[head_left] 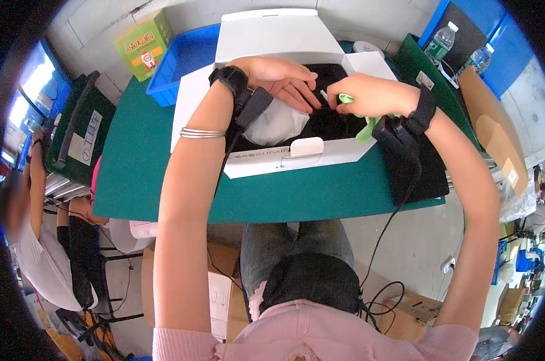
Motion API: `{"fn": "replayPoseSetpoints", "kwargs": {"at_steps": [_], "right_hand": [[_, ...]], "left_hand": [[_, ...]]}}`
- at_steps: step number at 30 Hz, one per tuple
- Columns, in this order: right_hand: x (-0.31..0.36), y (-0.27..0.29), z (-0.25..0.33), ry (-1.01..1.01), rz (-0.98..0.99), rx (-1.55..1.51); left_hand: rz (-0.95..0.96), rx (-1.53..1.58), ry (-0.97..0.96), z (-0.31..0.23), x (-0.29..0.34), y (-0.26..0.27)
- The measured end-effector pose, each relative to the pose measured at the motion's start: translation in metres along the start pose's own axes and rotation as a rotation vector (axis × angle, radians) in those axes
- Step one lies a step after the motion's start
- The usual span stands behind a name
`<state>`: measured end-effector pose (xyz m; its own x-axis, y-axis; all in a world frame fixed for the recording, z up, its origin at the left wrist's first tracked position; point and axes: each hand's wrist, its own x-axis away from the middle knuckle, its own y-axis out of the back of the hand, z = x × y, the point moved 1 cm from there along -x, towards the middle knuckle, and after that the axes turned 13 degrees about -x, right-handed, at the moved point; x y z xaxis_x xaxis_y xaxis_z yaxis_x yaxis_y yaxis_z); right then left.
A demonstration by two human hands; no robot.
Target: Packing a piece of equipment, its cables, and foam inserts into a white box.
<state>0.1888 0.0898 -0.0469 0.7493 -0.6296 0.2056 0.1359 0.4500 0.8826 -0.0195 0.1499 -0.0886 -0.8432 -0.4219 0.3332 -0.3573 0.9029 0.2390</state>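
Observation:
An opened white carton with black lining lies on the green tabletop, its lid raised at the back. In its left part sits a rounded thing in translucent white wrapping. My left hand is just above that wrapped thing, fingers stretched out and palm partly showing; whether it touches the wrapping I cannot tell. My right hand is closed over the carton's right part, with a bright green cloth bunched under its fingers. A small pale tip shows by its fingertips, too small to name.
Behind the carton at left stand a blue plastic bin and a green-yellow box. Water bottles and a brown cardboard flap are at right. Black cables hang from my wrists. Another person sits at far left.

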Motion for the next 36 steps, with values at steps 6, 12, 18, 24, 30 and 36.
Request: {"fn": "replayPoseSetpoints", "kwargs": {"at_steps": [6, 12, 18, 24, 30, 36], "right_hand": [[0.015, -0.002, 0.005, 0.075, -0.146, -0.002], [0.016, -0.013, 0.001, 0.076, -0.112, 0.037], [0.011, -0.016, -0.006, 0.238, -0.14, 0.092], [0.011, -0.013, 0.002, 0.183, -0.093, 0.127], [0.083, 0.03, 0.031, 0.253, -0.667, 0.142], [0.198, -0.004, 0.021, -0.202, -0.969, 0.045]], "left_hand": [[-0.02, -0.034, -0.003, -0.004, 0.004, -0.004], [0.006, -0.118, -0.046, -0.008, 0.004, -0.007], [0.065, -0.208, 0.014, -0.009, 0.004, -0.005], [0.057, -0.23, 0.028, -0.012, 0.006, -0.008], [0.061, -0.221, 0.004, -0.012, 0.008, -0.01], [0.083, -0.165, 0.011, -0.012, 0.007, -0.007]]}}
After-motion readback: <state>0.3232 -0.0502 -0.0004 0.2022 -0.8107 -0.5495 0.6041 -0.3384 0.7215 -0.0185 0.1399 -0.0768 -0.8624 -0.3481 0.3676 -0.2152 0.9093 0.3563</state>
